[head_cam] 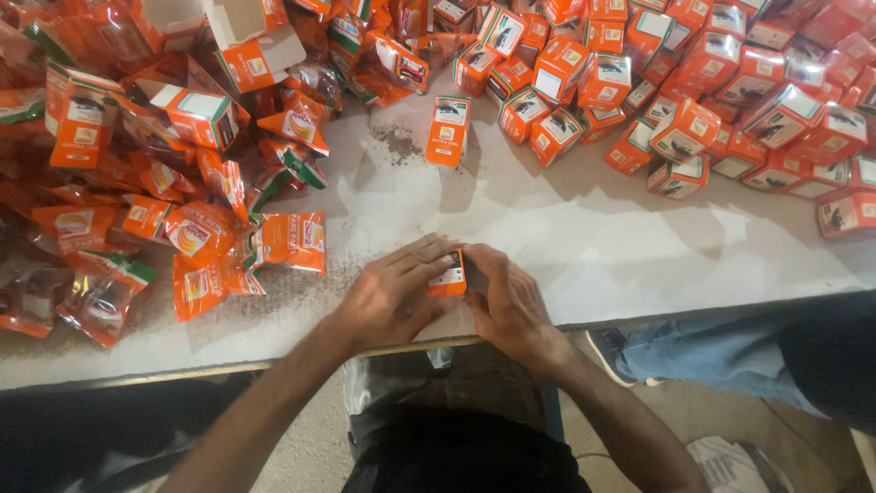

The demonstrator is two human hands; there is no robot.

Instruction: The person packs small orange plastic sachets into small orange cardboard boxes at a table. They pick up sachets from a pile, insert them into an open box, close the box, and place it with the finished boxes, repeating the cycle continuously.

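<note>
Orange small carton (448, 274) pinched shut between left hand (392, 297) and right hand (511, 306), near the table's front edge (639, 315); best pressed squarely, flaps seated evenly.

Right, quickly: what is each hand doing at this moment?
Left hand: closed on the small orange cardboard box, fingers over its top.
Right hand: closed on the same box from the other side.

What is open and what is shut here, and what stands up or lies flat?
Box in hands: shut, held by left hand and right hand.
Lone box: shut, standing upright.
Top-left box: flaps open.
Pouches: lying flat, sealed.
Box pile: shut, tumbled.
</note>
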